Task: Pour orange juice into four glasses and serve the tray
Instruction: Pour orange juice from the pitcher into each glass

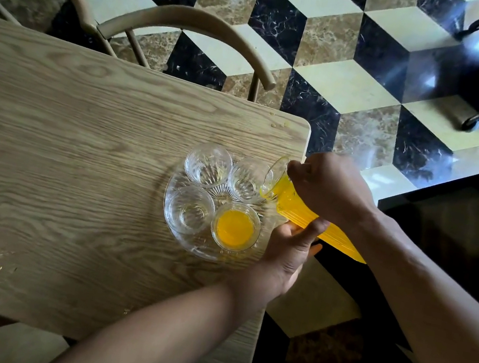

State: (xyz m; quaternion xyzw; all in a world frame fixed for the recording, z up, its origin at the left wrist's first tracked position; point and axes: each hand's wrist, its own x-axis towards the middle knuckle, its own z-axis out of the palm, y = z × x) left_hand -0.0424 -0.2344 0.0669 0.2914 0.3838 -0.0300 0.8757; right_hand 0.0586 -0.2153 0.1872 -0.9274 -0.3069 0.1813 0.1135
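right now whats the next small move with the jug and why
Probably tip the jug a little further. Its spout sits over the rim of the far right glass, which looks empty, while only the near right glass holds juice. Right hand and left hand both grip the jug.

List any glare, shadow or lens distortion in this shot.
Head view: strong glare on the glossy floor tiles at upper right; the lower right corner lies in deep shadow; wide-angle bending curves the table edges; the glass tray and the pitcher stay fairly sharp, with small glints on the tabletop at lower left.
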